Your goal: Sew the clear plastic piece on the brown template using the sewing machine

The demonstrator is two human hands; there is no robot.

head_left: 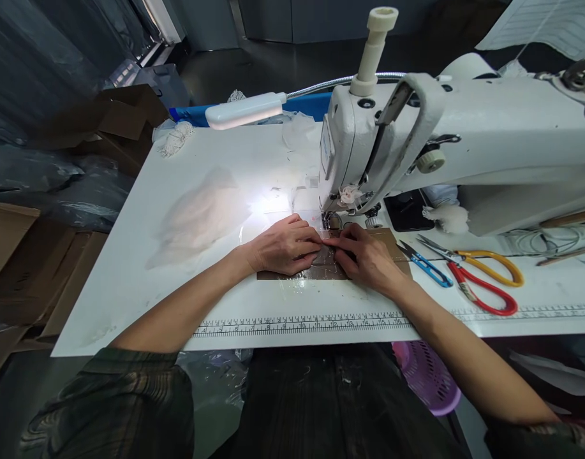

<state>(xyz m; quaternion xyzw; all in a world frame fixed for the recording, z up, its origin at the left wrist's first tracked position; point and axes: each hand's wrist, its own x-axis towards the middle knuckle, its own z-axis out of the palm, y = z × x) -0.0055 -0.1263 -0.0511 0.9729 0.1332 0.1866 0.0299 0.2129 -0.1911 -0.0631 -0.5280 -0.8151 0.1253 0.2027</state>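
Observation:
My left hand (285, 245) and my right hand (363, 255) meet fingertip to fingertip just in front of the needle area (331, 220) of a white sewing machine (464, 140). Both have their fingers pressed together on a small thin piece (326, 238) held at the presser foot; what it is I cannot make out. Under the hands lies a brown plate (316, 271) with clear plastic film on it. A white lamp (247, 109) on a flexible neck lights the spot.
Red-and-yellow scissors (483, 277) and blue thread snips (429, 264) lie right of my right hand. A sheer white fabric piece (196, 217) lies at left. A printed ruler (302, 325) runs along the table's near edge. Cardboard boxes (115, 124) stand left; a purple basket (426, 376) sits below.

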